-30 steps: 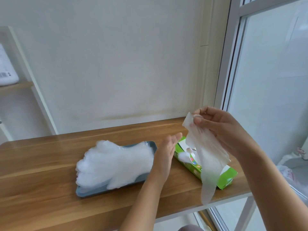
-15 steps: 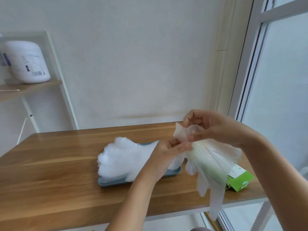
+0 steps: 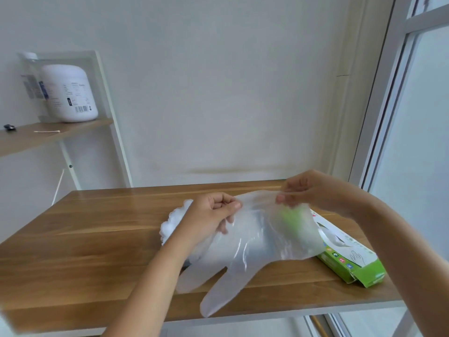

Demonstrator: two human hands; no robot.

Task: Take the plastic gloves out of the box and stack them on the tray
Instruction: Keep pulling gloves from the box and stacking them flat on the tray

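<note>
**Head cam: one wide view, fwd & down**

Single wide-angle cam on person's head, facing fwd & slightly down across brown wooden tabletop (image 3: 97, 239) to plain white wall (image 3: 218, 93). Close in: forearms enter from bottom edge; left hand (image 3: 209, 217), right hand (image 3: 315, 190) & clear thin plastic glove (image 3: 262, 239) fill centre. At right edge white-framed window (image 3: 422, 142); upper left wooden wall shelf (image 3: 48, 135).

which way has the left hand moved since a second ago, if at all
Yes. The left hand has shifted left, away from the box and over the stack, and now pinches the glove.
</note>
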